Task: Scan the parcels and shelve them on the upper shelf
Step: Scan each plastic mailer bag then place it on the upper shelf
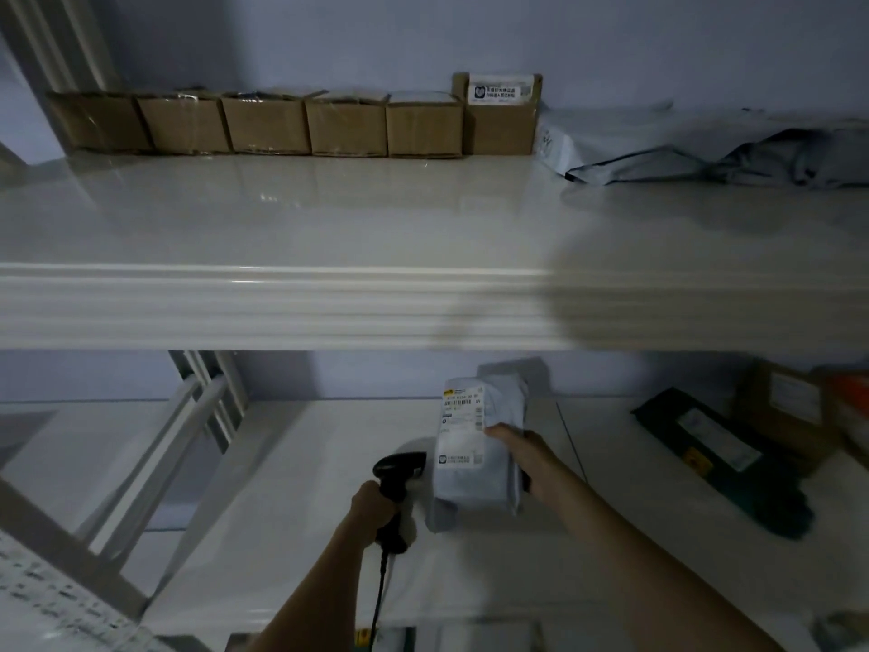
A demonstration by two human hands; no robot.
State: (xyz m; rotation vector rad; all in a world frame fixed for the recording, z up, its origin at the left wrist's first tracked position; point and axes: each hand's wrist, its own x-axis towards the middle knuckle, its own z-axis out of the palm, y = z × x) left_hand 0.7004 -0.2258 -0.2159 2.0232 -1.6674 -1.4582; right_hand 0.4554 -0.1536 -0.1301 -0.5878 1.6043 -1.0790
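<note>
While my left hand (374, 505) grips the black handheld scanner (394, 482), its head sits beside the label.
My right hand's (522, 451) fingers (499, 431) pinch the grey plastic mailer parcel (475, 444) upright.

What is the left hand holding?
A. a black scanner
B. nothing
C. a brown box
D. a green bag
A: the left hand grips the handle of the black scanner, while the right hand holds the grey parcel.

upright grey labelled parcel (475, 444)
</note>
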